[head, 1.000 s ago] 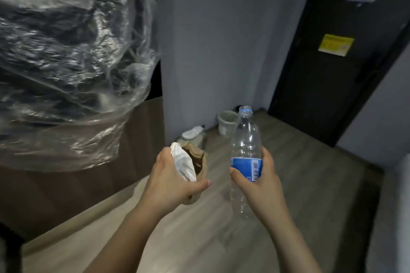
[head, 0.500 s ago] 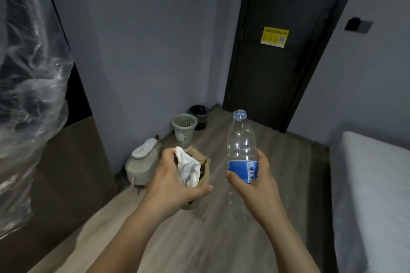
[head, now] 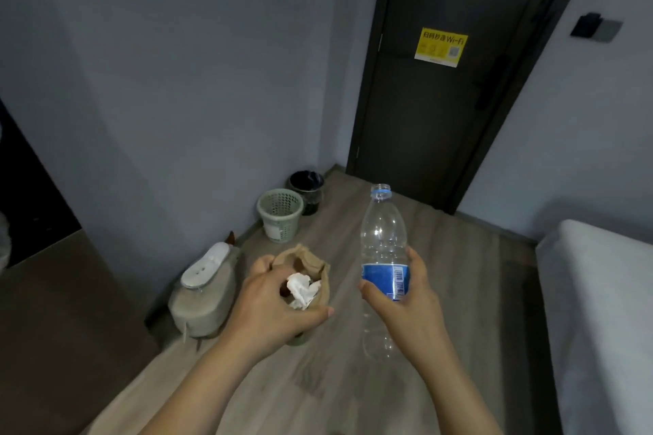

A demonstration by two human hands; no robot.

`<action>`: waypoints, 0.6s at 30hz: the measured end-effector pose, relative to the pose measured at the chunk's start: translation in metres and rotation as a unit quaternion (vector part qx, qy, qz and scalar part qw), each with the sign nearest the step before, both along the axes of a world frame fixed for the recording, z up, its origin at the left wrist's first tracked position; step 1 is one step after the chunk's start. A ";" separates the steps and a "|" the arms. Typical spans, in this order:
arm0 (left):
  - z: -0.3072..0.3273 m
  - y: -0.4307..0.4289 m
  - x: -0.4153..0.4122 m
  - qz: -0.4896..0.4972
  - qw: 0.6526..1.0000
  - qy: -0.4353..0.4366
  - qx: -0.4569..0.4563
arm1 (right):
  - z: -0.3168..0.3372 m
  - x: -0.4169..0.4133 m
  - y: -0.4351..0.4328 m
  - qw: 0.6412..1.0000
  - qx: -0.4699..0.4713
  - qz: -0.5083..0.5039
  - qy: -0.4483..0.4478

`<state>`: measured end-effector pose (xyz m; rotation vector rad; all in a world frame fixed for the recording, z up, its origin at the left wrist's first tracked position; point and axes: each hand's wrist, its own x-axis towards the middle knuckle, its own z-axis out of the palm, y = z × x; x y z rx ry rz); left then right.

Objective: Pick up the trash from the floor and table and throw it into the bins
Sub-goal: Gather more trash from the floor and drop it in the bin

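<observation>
Now, left hand: my fingers curl round a crumpled brown paper bag with a white tissue wad in its mouth.
Right hand: I grip an empty plastic bottle, upright, at its blue label.
Bins: green mesh basket and black bin, side by side on the floor, far left.

From my feed the room looks dim and bluish, softly lit with faint shadows on the floor, slightly blurred throughout, and the door frame leans from wide-angle distortion
</observation>
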<state>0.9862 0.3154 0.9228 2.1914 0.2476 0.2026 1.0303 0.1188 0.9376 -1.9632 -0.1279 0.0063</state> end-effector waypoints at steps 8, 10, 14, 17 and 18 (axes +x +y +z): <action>-0.007 0.012 0.148 0.052 0.998 -0.005 0.019 | -0.003 0.169 0.017 0.999 0.024 0.046 0.014; -0.011 0.015 0.181 0.077 0.997 -0.006 0.005 | -0.003 0.209 0.020 0.998 0.023 0.059 0.018; -0.020 0.028 0.240 0.100 0.995 0.008 -0.030 | -0.011 0.277 0.036 0.997 0.025 0.070 0.032; -0.029 0.050 0.289 0.087 0.996 0.014 -0.025 | -0.021 0.327 0.057 0.995 0.025 0.079 0.046; -0.033 0.060 0.306 0.081 0.996 0.018 -0.019 | -0.025 0.345 0.067 0.995 0.024 0.081 0.050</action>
